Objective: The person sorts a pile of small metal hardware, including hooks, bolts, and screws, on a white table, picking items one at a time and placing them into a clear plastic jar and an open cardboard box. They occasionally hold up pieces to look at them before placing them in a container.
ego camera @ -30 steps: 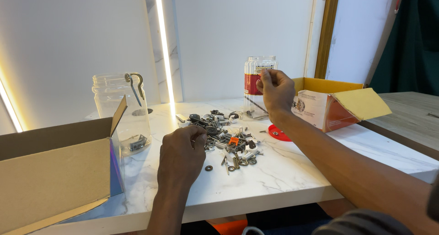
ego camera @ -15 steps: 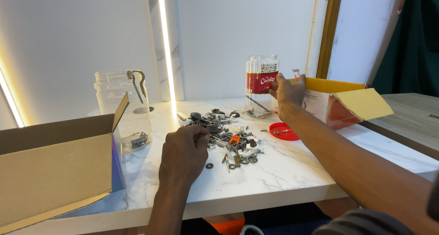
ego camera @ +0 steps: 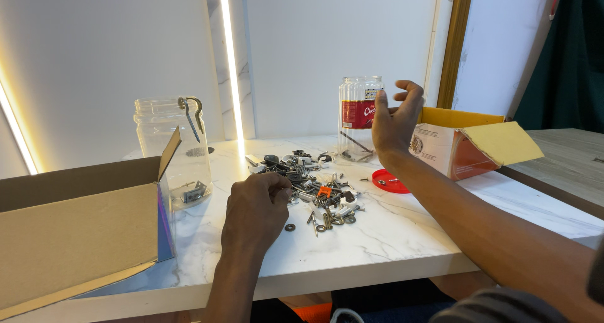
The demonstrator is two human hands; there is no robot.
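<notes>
Left hand (ego camera: pixel 257 208) curled, fingertips pressed together at edge of hardware pile (ego camera: pixel 311 184), apparently pinching small piece; item hidden. Right hand (ego camera: pixel 394 120) raised, fingers spread, nothing held, beside labelled plastic jar (ego camera: pixel 358 116). Red lid (ego camera: pixel 389 181) laid on marble table (ego camera: pixel 390 241).

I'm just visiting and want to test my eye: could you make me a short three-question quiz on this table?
1. True or false: the red lid is screwed onto the jar with the red label.
2. Which hand is raised off the table: A left hand, B right hand?
3. What lies in the heap between the boxes?

Key:
1. False; it lies on the table.
2. B.
3. Small metal hardware.
</notes>
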